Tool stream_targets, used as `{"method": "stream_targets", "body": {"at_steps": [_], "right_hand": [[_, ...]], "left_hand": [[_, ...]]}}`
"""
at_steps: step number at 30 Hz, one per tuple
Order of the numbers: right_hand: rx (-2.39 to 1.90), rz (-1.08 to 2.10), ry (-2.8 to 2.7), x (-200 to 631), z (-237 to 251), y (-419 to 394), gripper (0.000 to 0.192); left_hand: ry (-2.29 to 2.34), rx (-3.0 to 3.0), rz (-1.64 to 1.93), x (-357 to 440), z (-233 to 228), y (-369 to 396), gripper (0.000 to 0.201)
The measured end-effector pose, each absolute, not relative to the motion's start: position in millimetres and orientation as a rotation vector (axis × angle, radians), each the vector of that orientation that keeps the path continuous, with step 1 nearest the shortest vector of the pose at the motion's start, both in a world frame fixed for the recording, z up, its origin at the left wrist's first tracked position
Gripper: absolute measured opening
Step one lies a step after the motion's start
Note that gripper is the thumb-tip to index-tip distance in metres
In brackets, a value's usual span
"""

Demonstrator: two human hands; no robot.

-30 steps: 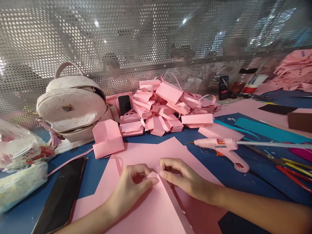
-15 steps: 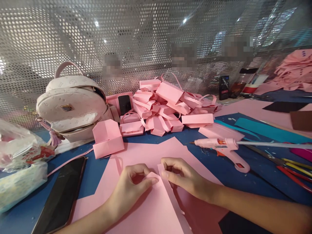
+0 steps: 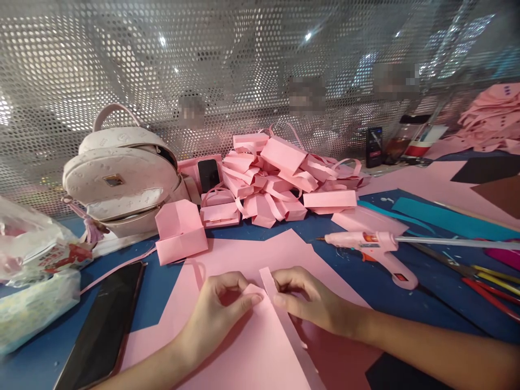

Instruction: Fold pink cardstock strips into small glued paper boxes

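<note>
A pink paper sheet point(image 3: 260, 352) lies on the blue table in front of me. My left hand point(image 3: 217, 314) pinches its far edge and holds it down. My right hand point(image 3: 311, 300) grips a narrow pink strip point(image 3: 284, 319) that runs along the sheet's right edge and is partly split from it; the strip's far end sticks up between my two hands. A larger pink sheet point(image 3: 260, 252) lies underneath both.
A pile of folded pink paper bags point(image 3: 280, 179) sits behind, one single folded bag point(image 3: 179, 230) nearer. A pink glue gun point(image 3: 374, 249) lies right, a black phone point(image 3: 101, 325) left, a pale backpack point(image 3: 122, 173) back left, scissors and rods point(image 3: 487, 276) far right.
The narrow strip has separated further from the sheet's right edge, and its far end now stands out more between my hands. My right hand has shifted slightly toward me.
</note>
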State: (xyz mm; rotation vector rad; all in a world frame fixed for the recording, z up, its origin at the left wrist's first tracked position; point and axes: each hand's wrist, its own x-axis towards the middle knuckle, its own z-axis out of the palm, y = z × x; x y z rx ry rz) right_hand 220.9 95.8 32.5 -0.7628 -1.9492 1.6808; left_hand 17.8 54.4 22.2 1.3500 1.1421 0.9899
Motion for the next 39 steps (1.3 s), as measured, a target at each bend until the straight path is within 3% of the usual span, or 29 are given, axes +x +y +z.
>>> {"method": "stream_targets", "body": {"at_steps": [8,20,23,26,30,35,39], "right_hand": [[-0.725,1.719,-1.932,220.0,38.3,96.6,0.047],[-0.733,1.927,-1.950,225.2,32.9,99.4,0.043],[-0.677,1.936,-1.887,225.6,33.9,102.9,0.042],[-0.641,1.912,-1.871,225.3,33.9,103.8,0.044],[-0.662,1.795,-1.856,223.2,34.8,100.6,0.043],[-0.757,1.573,-1.794,221.3,40.0,100.5,0.040],[-0.812,1.524,-1.727,223.3,40.4,103.4,0.038]], "left_hand": [[1.125,1.305,1.014,19.6,26.4,54.3,0.025],[1.075,1.320,0.999,19.1,26.3,55.7,0.017],[0.998,1.350,0.917,17.8,36.7,57.8,0.028],[1.185,1.551,0.800,12.5,54.8,57.7,0.018],[1.443,1.899,0.655,4.2,73.3,54.7,0.039],[1.416,1.874,0.696,-4.7,60.2,66.3,0.027],[1.424,1.732,0.516,-21.6,57.5,75.4,0.044]]}}
